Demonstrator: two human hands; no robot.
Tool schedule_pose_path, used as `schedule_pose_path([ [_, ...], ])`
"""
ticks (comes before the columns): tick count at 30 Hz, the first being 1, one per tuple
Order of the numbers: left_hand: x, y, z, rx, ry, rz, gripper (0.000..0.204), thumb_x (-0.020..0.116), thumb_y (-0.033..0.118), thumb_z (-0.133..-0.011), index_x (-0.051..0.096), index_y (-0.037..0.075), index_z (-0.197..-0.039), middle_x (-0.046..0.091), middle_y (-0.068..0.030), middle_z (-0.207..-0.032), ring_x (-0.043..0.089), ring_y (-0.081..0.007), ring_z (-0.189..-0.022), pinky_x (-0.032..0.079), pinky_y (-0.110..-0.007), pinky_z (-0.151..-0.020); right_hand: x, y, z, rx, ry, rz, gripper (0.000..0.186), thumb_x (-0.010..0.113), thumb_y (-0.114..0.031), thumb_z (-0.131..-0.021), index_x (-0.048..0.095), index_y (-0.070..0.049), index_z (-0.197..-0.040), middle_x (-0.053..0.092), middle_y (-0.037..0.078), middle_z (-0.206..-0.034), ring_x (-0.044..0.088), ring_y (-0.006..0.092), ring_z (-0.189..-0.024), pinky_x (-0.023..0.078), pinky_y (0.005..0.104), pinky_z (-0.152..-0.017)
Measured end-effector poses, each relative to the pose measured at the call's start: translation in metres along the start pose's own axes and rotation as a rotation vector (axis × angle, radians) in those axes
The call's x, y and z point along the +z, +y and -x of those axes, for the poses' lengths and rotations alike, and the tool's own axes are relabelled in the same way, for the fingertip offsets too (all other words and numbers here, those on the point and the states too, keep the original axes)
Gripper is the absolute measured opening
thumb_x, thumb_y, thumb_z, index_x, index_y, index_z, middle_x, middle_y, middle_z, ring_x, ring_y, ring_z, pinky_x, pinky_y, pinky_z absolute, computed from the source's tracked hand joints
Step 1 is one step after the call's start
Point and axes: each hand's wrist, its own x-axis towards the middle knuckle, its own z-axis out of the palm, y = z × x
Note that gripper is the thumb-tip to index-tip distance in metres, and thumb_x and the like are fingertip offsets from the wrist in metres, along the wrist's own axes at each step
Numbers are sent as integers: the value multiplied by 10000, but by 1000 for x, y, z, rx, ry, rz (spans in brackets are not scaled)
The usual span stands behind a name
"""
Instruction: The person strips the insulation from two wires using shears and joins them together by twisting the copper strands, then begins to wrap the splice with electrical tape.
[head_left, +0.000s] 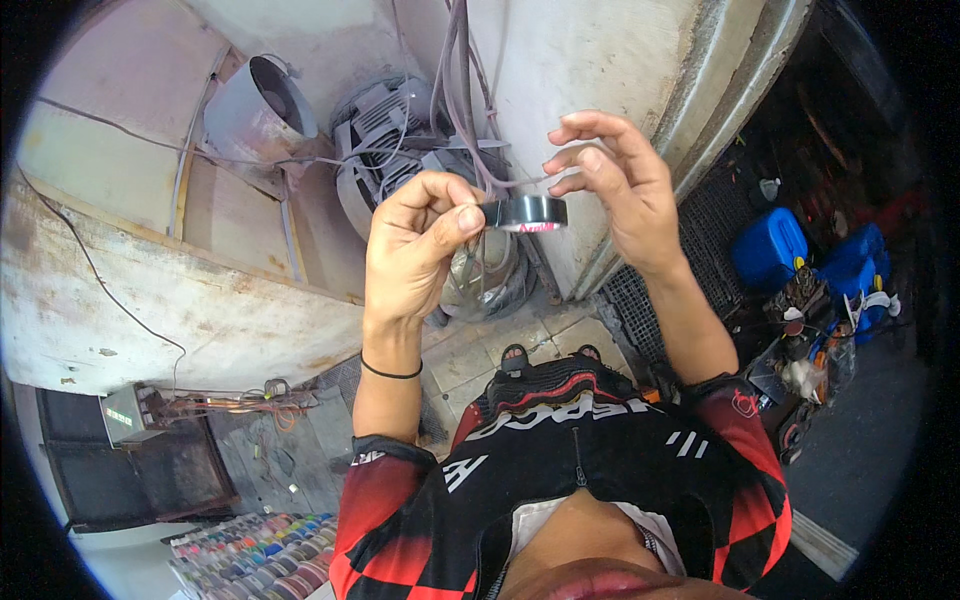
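Observation:
My left hand point(425, 225) is closed in a pinch on the edge or loose end of a roll of black electrical tape point(530, 210). The roll juts out to the right from the thumb and forefinger, with its pale inner core showing. To the right of the tape, my right hand point(630, 200) is raised with its fingers apart and bent, holding nothing that I can make out. Just behind the roll hang several dusty grey cables point(465, 90); one curves toward the right fingertips, and whether they touch it I cannot tell.
A dusty electric motor point(385, 130) and a grey duct-like cylinder point(262, 105) stand beyond my left hand. Against the right side are blue jerrycans point(770, 248) and assorted clutter. A metal mesh point(640, 310) lies near the tiled floor point(455, 370). Rows of coloured spools point(265, 555) sit at the lower left.

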Motion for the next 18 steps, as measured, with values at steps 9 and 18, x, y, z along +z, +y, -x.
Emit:
schedule_pose_path([
  [9, 9, -4, -4, 126, -38, -58, 127, 686, 28, -864, 582, 6, -934, 640, -53, -872, 603, -96, -749, 494, -227, -685, 30, 45, 33, 272, -93, -522, 284, 644, -35, -893, 593, 16, -1168, 658, 71, -1069, 620, 143, -994, 495, 292, -883],
  [18, 29, 35, 7, 630, 20, -1180, 186, 737, -39, -701, 660, 9, -863, 627, -162, -952, 628, -194, -767, 489, -308, -668, 32, 58, 37, 293, -20, -444, 102, 714, -41, -848, 641, -22, -916, 664, 25, -894, 608, 71, -803, 489, 204, -705],
])
